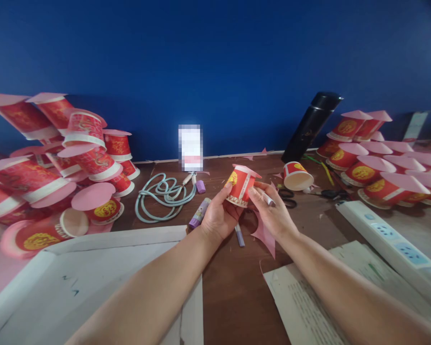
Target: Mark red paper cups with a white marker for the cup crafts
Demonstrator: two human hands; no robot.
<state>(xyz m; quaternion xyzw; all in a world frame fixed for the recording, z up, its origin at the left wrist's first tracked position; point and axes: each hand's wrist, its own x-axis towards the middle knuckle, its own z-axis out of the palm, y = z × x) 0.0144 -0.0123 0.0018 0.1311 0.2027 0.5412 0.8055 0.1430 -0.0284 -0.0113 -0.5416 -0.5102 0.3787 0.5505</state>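
Both hands hold a red paper cup (243,182) upside down over the table. A pink paper piece covers its top, and a dark zigzag line runs along the pale rim at the bottom. My left hand (221,213) is closed around the cup's left side, thumb on the yellow emblem. On the other side, my right hand (276,213) grips the cup with the thumb, while a white pen (267,198) sticks out between its fingers. Just below my hands lies a purple-and-white pen piece (240,235). A purple glue stick (200,213) is beside my left wrist.
Piled red cups (89,163) with pink tops fill the left, and more cups (366,170) stand at right. A coiled cable (165,199), a phone (190,148), a black flask (311,127), a tipped cup (298,176), black-handled scissors (289,197) and a power strip (388,239) surround my hands.
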